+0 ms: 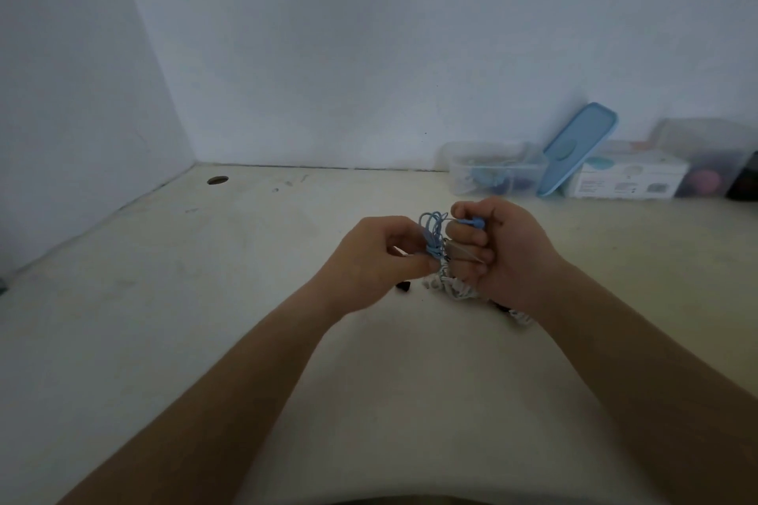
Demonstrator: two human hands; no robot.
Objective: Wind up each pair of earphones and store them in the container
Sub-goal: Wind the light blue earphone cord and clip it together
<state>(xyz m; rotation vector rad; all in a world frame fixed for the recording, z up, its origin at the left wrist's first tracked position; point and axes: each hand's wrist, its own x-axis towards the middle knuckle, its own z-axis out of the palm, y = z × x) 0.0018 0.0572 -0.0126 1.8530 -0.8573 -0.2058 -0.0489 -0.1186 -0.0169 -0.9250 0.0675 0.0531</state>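
A pair of blue earphones [432, 232] hangs in loops between my two hands above the table. My left hand [381, 254] pinches the bundle of blue loops at its lower end. My right hand [502, 250] has its fingers curled around the cable's other end, with a blue earbud [476, 222] lying across them. Under my right hand on the table lies a tangle of white earphones [455, 287], partly hidden. A clear plastic container [492, 168] with earphones inside stands against the back wall at the right.
A blue lid [574, 148] leans on the container. Right of it are a white box [627, 176] and another clear box [705, 160]. A small black piece [404, 287] lies near my left wrist. The beige table [205, 299] has a cable hole [217, 180] at back left.
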